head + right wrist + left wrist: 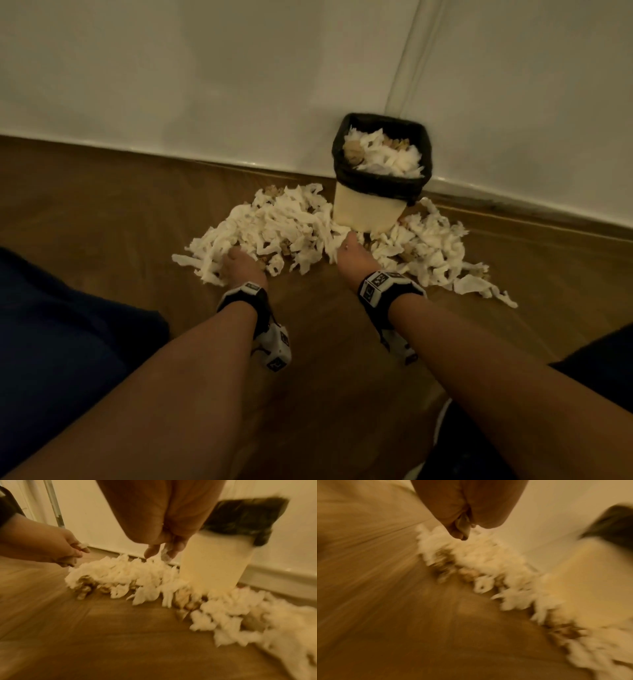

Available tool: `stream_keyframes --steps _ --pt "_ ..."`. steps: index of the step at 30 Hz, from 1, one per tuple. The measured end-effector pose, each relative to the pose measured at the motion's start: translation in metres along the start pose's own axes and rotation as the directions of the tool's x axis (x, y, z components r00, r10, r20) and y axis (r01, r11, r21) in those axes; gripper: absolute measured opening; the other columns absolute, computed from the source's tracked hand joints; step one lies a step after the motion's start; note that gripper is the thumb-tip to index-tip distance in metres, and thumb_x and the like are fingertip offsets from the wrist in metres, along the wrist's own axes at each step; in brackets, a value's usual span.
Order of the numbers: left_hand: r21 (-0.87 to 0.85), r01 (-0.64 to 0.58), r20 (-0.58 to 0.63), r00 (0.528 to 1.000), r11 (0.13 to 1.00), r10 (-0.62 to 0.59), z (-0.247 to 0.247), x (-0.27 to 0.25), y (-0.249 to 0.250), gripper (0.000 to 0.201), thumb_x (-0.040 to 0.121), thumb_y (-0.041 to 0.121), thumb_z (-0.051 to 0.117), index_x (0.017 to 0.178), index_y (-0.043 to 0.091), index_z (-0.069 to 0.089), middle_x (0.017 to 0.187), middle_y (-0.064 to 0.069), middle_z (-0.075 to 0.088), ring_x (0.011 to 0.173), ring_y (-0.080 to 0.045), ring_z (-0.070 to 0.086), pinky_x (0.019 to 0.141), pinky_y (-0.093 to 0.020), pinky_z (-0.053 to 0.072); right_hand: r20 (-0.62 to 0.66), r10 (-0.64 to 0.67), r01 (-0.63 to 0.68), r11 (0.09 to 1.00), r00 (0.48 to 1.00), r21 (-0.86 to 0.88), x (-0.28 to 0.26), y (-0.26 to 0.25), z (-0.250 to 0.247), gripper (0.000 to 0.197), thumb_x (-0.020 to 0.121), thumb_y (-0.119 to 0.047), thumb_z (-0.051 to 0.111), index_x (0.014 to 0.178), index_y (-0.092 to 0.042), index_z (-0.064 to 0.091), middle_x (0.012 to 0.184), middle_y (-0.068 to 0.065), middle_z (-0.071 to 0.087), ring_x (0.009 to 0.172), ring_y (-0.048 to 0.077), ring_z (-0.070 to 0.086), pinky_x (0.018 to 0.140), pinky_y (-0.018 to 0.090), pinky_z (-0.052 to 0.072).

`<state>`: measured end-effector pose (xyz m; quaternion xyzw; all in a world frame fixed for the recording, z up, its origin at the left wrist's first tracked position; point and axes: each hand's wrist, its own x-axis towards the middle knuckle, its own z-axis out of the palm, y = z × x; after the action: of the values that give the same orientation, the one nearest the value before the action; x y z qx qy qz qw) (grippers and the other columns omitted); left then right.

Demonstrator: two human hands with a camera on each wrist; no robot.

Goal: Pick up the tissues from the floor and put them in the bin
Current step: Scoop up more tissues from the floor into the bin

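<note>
White shredded tissues lie heaped on the wooden floor all round the foot of the bin, touching its base on both sides, brownish crumpled bits mixed in. Bin stands against the wall, cream body, black liner folded over the rim, already holding a fair load of tissues near the top. Left hand is down in the pile left of the bin, fingers curled into the paper; right-wrist view shows a small white wad pinched at its fingertips. Left-wrist view is badly blurred, fingers bunched together, contents hard to read there. Right hand is just in front of the bin, low over the heap, fingers pointing down and partly spread, a strip of tissue caught between them; looks like a light hold, not a full fistful. Step in hand, judged: gathering, both hands grabbing a load from the floor, nothing lifted toward the bin yet. Task looks well short of done, most of the mess is on the floor. Next move calls for closing both hands round a proper bunch, lifting clear of the heap, carrying over the rim and dropping inside. Loose shreds may trail and fall back; bin is light-looking and hemmed in by paper, so a knock could tip it. Bin also nearing full, may need pressing down.
</note>
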<state>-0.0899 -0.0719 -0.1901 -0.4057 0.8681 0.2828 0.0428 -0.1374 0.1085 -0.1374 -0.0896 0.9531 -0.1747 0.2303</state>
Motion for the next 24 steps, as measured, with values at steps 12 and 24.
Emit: stream_keyframes --steps 12,24 --pt "-0.487 -0.32 0.118 0.898 0.813 0.424 -0.081 -0.027 0.219 0.037 0.093 -0.001 0.039 0.128 0.0 0.049 0.132 -0.021 0.05 0.122 -0.036 0.048 0.1 -0.038 0.039 -0.26 -0.225 0.126 0.929 0.939 -0.349 0.006 0.016 -0.225 0.031 0.098 -0.007 0.039 0.128 -0.001 0.045 0.126 0.022 0.052 0.111 0.035 0.053 0.09 0.036 0.043" --pt "-0.88 0.087 0.314 0.845 0.468 0.433 -0.072 -0.022 0.291 0.037 0.092 -0.019 0.03 0.125 -0.007 0.044 0.089 -0.014 0.05 0.114 -0.041 0.052 0.097 -0.04 0.044 -0.29 0.103 0.061 0.861 0.951 0.505 0.058 0.066 -0.243 0.022 0.095 -0.01 0.05 0.109 0.002 0.061 0.083 0.016 0.069 0.06 0.026 0.063 0.054 0.029 0.052"
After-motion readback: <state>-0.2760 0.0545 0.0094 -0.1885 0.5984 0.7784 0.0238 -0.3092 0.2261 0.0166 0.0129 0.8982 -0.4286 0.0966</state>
